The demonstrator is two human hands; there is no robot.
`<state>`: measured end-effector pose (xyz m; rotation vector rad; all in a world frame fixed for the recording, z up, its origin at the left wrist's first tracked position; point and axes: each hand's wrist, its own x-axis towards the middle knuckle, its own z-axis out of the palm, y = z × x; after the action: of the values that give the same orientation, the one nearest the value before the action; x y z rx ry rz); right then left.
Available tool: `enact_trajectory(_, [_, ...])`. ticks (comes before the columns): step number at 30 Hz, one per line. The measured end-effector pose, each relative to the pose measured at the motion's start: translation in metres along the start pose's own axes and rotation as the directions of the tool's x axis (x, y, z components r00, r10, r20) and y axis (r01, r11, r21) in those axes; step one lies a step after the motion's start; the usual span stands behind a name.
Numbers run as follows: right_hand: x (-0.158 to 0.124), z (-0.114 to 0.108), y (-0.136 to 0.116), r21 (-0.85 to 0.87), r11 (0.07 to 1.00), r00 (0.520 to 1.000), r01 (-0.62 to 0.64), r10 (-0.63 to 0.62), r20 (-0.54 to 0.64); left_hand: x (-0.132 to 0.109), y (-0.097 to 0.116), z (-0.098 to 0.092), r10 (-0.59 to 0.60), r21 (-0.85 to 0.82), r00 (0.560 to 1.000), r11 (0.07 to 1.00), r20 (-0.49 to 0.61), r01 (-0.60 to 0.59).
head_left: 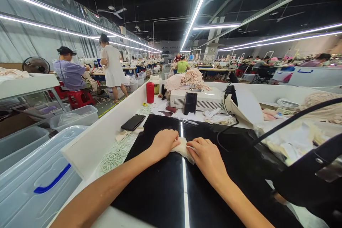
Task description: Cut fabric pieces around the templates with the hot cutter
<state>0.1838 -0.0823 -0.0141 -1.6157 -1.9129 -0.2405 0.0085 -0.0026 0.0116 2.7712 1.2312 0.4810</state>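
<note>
Both my hands rest on a glossy black work surface [160,188]. My left hand [163,143] and my right hand [205,156] are curled around a small cream piece of fabric [182,146], pinching it between them against the surface. Only a strip of the fabric shows between my fingers. A black phone [133,122] lies to the left of my left hand, beside a pile of white elastic loops [116,155].
A red bottle [150,92], a white machine box [199,100] with a dark phone leaning on it and a fabric heap [187,79] stand behind. A black lamp arm [294,117] crosses the right. Clear plastic bins [34,171] sit left. Several people work at distant tables.
</note>
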Motion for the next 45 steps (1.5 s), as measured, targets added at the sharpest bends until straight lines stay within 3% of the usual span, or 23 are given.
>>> enact_trajectory(4, [-0.019,-0.022,-0.003,0.059,0.998,0.998,0.028,-0.024,-0.064,-0.004,-0.002,-0.009,0.018,0.053,0.999,0.998,-0.051,-0.015])
enact_trajectory(8, [-0.064,-0.057,-0.007,0.185,0.983,0.999,0.018,-0.012,-0.035,-0.003,-0.008,-0.019,0.06,0.02,0.993,0.998,-0.098,-0.058])
enact_trajectory(11, [-0.106,-0.084,-0.002,0.339,0.933,0.989,-0.123,0.087,0.118,-0.004,-0.009,-0.022,0.105,-0.044,0.985,0.993,-0.135,-0.111])
enact_trajectory(13, [-0.135,-0.103,0.011,0.327,0.909,0.96,-0.259,0.206,0.188,-0.007,-0.005,-0.02,0.137,-0.081,0.978,0.985,-0.155,-0.15])
enact_trajectory(17, [-0.186,-0.138,0.055,0.193,0.858,0.879,-0.476,0.461,0.119,-0.02,0.019,-0.012,0.268,-0.093,0.956,0.956,-0.117,-0.28])
enact_trajectory(20, [-0.208,-0.151,0.081,0.122,0.833,0.841,-0.54,0.539,0.047,-0.031,0.048,-0.002,0.363,-0.147,0.931,0.919,-0.049,-0.366])
enact_trajectory(27, [-0.207,-0.144,0.084,0.137,0.839,0.85,-0.527,0.52,0.088,-0.053,0.119,0.022,0.539,-0.19,0.84,0.834,0.072,-0.518])
enact_trajectory(34, [-0.201,-0.139,0.08,0.202,0.831,0.855,-0.519,0.507,0.108,-0.061,0.169,0.034,0.646,-0.218,0.753,0.758,0.12,-0.615])
enact_trajectory(40, [-0.2,-0.141,0.079,0.266,0.802,0.844,-0.535,0.522,0.124,-0.053,0.195,0.041,0.643,-0.165,0.753,0.765,0.138,-0.623])
enact_trajectory(45, [-0.2,-0.143,0.076,0.318,0.762,0.824,-0.564,0.546,0.151,-0.052,0.203,0.049,0.639,-0.055,0.759,0.768,0.123,-0.638])
